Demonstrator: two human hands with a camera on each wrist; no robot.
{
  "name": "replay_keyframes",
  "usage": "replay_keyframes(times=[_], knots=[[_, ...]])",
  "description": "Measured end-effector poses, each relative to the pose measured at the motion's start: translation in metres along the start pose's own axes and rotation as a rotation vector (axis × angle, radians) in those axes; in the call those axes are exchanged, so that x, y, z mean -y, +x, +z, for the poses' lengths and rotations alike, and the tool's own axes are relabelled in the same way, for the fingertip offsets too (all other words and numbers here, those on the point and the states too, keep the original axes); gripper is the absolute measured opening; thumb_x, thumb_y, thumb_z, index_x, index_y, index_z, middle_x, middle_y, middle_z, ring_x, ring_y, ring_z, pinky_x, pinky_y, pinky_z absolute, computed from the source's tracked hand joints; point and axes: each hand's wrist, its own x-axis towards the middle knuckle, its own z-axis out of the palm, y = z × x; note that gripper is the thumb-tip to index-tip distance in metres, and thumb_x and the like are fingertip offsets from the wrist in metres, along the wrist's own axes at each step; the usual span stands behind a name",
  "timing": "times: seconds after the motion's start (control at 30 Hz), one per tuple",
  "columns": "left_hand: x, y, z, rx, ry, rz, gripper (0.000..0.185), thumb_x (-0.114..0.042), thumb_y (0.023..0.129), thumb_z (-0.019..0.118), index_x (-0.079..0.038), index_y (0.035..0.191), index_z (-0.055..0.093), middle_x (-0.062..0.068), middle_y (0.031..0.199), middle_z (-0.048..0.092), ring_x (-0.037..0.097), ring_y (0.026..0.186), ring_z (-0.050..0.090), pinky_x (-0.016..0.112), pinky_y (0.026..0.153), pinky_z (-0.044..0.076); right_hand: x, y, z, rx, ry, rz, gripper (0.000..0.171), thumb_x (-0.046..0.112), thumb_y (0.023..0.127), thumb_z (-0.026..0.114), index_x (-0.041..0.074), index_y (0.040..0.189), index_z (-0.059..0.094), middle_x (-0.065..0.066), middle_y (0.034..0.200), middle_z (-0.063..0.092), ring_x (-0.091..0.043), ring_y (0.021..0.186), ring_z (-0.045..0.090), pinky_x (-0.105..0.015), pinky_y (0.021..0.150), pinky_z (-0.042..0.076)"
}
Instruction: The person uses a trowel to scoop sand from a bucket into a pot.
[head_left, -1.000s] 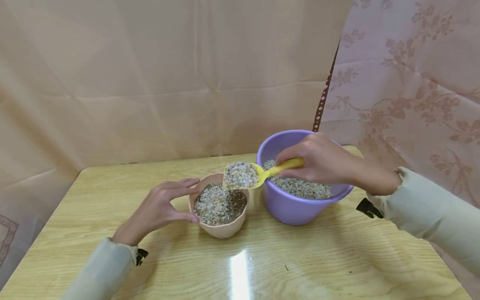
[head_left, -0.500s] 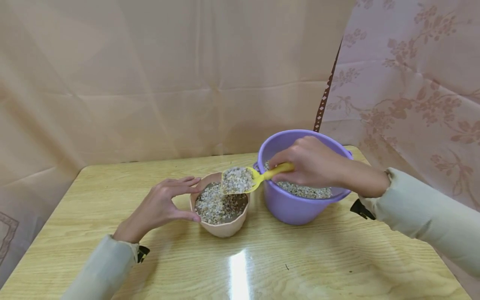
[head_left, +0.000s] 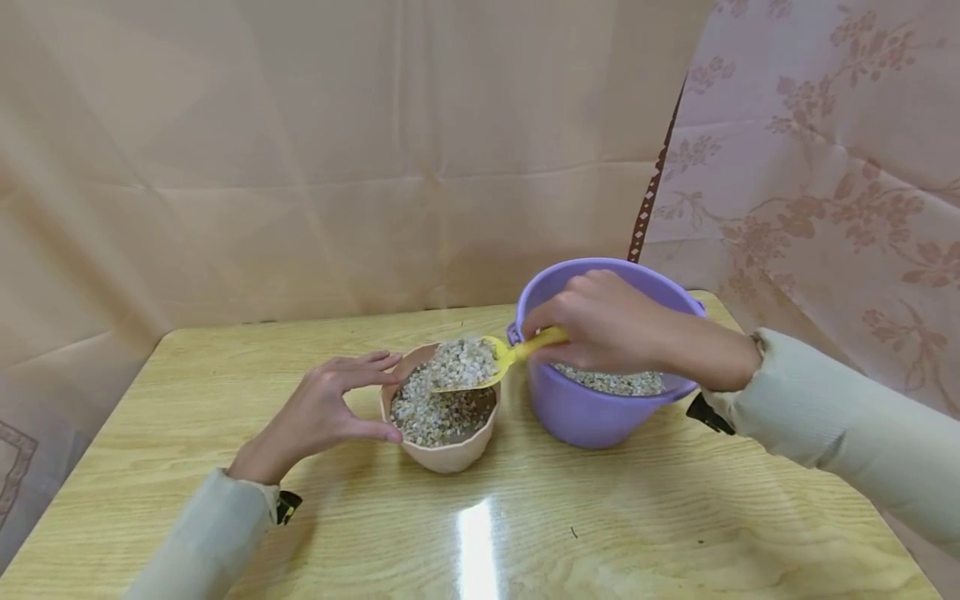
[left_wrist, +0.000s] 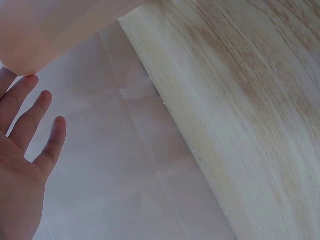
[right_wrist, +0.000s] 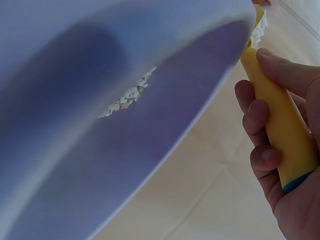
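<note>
My right hand [head_left: 600, 321] grips the yellow handle of a small scoop [right_wrist: 280, 115], thumb along its top and fingers curled beneath. Pale gravel [head_left: 463, 360] is heaped on the scoop's blade, which is tilted over a peach-coloured pot [head_left: 453, 458] with a wavy rim. More gravel lies in the pot. My left hand [head_left: 318, 412] rests against the pot's left side, its thumb at the front rim and its fingers extended towards the back. In the left wrist view, fingertips touch the pot's wall [left_wrist: 75, 25]. Under my right hand stands a purple bucket [head_left: 581, 421] with gravel inside, partly hidden by the hand.
Both containers stand on a wood-grain table [head_left: 360, 542]. A beige curtain [head_left: 337, 167] hangs behind its back edge, and a flowered cloth [head_left: 840, 200] hangs on the right. The bucket's raised rim lies below the right wrist, close beside the pot.
My right hand has moved left and slightly down, bringing the loaded scoop further over the pot. The blade now tips more towards the pot. My left hand stays at the pot's side.
</note>
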Motion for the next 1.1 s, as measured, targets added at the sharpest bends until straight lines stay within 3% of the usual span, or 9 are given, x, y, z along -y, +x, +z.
replay_keyframes(times=[0.23, 0.7, 0.93, 1.1], knots=[[0.002, -0.001, 0.001, -0.001, -0.005, -0.006, 0.068, -0.044, 0.056, 0.093, -0.017, 0.117, 0.075, 0.002, 0.136, 0.062, 0.033, 0.122, 0.059, 0.06, 0.098, 0.044, 0.007, 0.008, 0.0, 0.034, -0.021, 0.005, 0.016, 0.025, 0.081, 0.082, 0.021, 0.097, 0.079, 0.013, 0.085, 0.073, 0.0, 0.056, 0.053, -0.029, 0.055, 0.046], [0.003, -0.001, 0.001, -0.013, -0.028, -0.002, 0.068, -0.05, 0.058, 0.091, -0.016, 0.115, 0.076, 0.002, 0.135, 0.063, 0.03, 0.123, 0.059, 0.058, 0.099, 0.044, 0.02, 0.022, -0.008, 0.122, -0.081, 0.028, 0.009, 0.028, 0.082, 0.081, 0.021, 0.084, 0.075, 0.013, 0.065, 0.058, -0.008, 0.055, 0.049, -0.03, 0.052, 0.042], [0.003, 0.0, 0.0, -0.018, -0.038, 0.009, 0.066, -0.048, 0.058, 0.091, -0.016, 0.114, 0.076, 0.003, 0.134, 0.063, 0.029, 0.124, 0.059, 0.058, 0.099, 0.044, 0.022, 0.025, -0.012, 0.143, -0.146, -0.006, 0.015, 0.027, 0.08, 0.082, 0.023, 0.074, 0.069, 0.012, 0.063, 0.055, -0.011, 0.055, 0.048, -0.034, 0.058, 0.043], [0.003, -0.001, 0.001, -0.012, -0.032, 0.0, 0.067, -0.049, 0.058, 0.091, -0.017, 0.115, 0.076, 0.003, 0.134, 0.063, 0.03, 0.124, 0.059, 0.058, 0.099, 0.044, 0.024, 0.026, -0.016, 0.155, -0.187, -0.041, 0.019, 0.026, 0.079, 0.083, 0.023, 0.069, 0.067, 0.011, 0.061, 0.055, -0.011, 0.054, 0.048, -0.035, 0.055, 0.043]])
